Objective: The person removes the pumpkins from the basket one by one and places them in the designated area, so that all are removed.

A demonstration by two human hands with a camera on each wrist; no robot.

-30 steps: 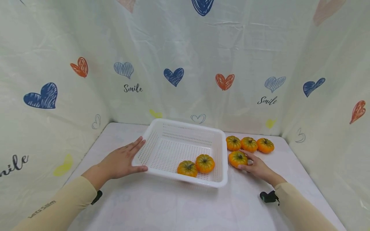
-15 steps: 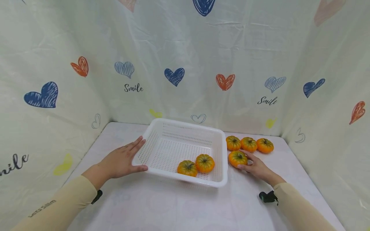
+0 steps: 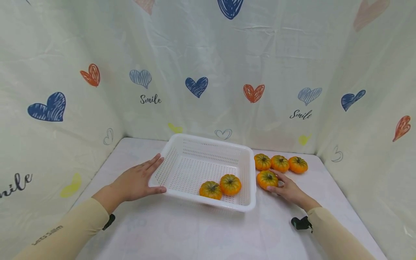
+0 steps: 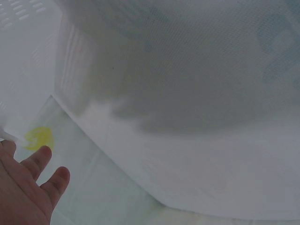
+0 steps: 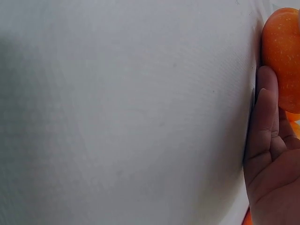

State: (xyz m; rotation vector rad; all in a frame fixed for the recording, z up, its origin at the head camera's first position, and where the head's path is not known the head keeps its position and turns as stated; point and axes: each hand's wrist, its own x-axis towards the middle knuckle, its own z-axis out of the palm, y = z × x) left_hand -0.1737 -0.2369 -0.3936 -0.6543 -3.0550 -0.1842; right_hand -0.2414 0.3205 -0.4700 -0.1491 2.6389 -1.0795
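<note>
The step in hand is judged to be the grasping of the near pumpkin, which is seated on the white table, just to the right of the basket. It is held by the right hand, with the thumb set on its near side and the fingers curved along its far side; whether any weight is borne cannot be told. The left rim of the basket is touched by the left hand, whose fingers are spread and nearly straight, wrapped round nothing. For a transfer leftward, a firm pinch and a lift above the right rim would be called for. The near right of the basket is occupied by two pumpkins. Finger clearance is limited by three pumpkins lined up just beyond.
</note>
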